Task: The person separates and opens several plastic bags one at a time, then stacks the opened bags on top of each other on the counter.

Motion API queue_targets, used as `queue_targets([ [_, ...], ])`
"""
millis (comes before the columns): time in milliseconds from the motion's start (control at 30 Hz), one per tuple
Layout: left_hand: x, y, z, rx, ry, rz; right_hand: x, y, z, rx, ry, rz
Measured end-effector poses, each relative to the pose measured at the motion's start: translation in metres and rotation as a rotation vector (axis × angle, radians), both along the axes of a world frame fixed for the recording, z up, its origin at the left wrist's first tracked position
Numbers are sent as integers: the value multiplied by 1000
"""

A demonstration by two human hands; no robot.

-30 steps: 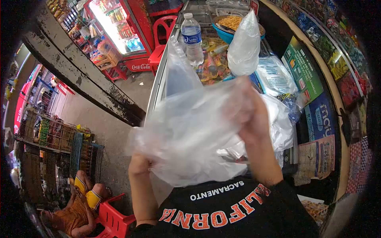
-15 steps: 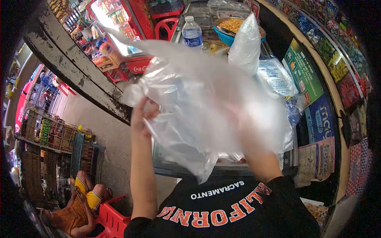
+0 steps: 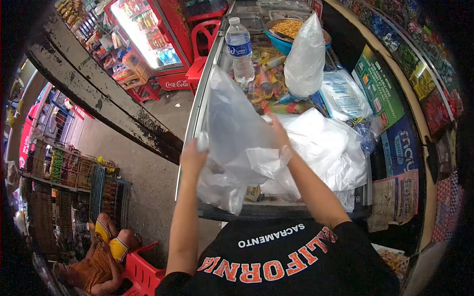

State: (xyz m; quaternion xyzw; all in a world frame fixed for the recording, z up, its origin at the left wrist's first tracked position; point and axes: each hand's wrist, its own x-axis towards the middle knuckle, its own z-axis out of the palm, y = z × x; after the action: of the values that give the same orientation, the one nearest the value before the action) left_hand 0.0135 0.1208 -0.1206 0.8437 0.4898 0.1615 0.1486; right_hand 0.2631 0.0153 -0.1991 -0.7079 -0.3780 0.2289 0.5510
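Note:
A translucent plastic bag [image 3: 237, 126] hangs loosely between my hands over the glass-topped counter. My left hand [image 3: 194, 155] is closed on its left edge, slightly blurred. On the bag's other side, my right hand [image 3: 279, 132] has its fingers stretched toward the far end of the counter, against the bag's edge. A crumpled flap of the bag lies by my right wrist. Beside that forearm is a heap of white plastic bags [image 3: 323, 148]. Beyond my hands stand a water bottle [image 3: 240, 52] and a tall, pointed white plastic bundle [image 3: 305, 61].
A blue basin [image 3: 279, 44] of peanut-like food sits farther along the counter [image 3: 190, 128]. Packaged bags [image 3: 345, 93] lie at right, beside posters. Left are a wooden post [image 3: 103, 84], a red drinks fridge [image 3: 170, 49] and a seated person [image 3: 101, 261] on a red chair.
The bag has come down and narrowed, uncovering the counter and the white heap. My right hand has moved up and left; my left hand has shifted slightly right and down.

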Motion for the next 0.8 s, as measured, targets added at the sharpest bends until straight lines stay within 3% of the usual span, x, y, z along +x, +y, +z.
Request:
queue_targets([
  [67, 5, 10, 41, 117, -87, -14, -5, -15, 89, 166, -60, -1],
  [133, 18, 7, 93, 105, -401, -71, -22, -23, 172, 369, 459, 131],
  [167, 27, 2, 114, 87, -618, -113, -27, -27, 196, 398, 478, 267],
  [200, 36, -2, 134, 86, -618, -113, -31, -27, 208, 428, 496, 403],
  [233, 45, -7, 152, 33, -759, -214, -36, -22, 208, 428, 496, 403],
  [267, 52, -12, 159, -20, -900, -316, -41, -16, 207, 435, 144, 464],
  [300, 58, -16, 158, -19, -901, -318, -46, -11, 207, 433, -212, 513],
  [333, 65, -21, 156, 25, -766, -336, -55, -12, 210, 427, -407, 446],
  [367, 72, -25, 153, 69, -630, -351, -60, -7, 202, 428, -407, 446],
  [500, 86, -50, 99, 280, -697, -182, -73, -1, 163, 449, -255, 181],
  [567, 85, -51, 67, 196, -1028, -289, -71, 3, 125, 325, 59, 165],
  [600, 80, -52, 50, 190, -1026, -288, -72, 2, 110, 320, 62, 163],
  [667, 67, -52, 17, -175, -543, -206, -75, 0, 88, 372, -160, 139],
  [800, 68, -52, -14, -191, -615, -241, -73, -5, 67, 281, -293, 173],
])
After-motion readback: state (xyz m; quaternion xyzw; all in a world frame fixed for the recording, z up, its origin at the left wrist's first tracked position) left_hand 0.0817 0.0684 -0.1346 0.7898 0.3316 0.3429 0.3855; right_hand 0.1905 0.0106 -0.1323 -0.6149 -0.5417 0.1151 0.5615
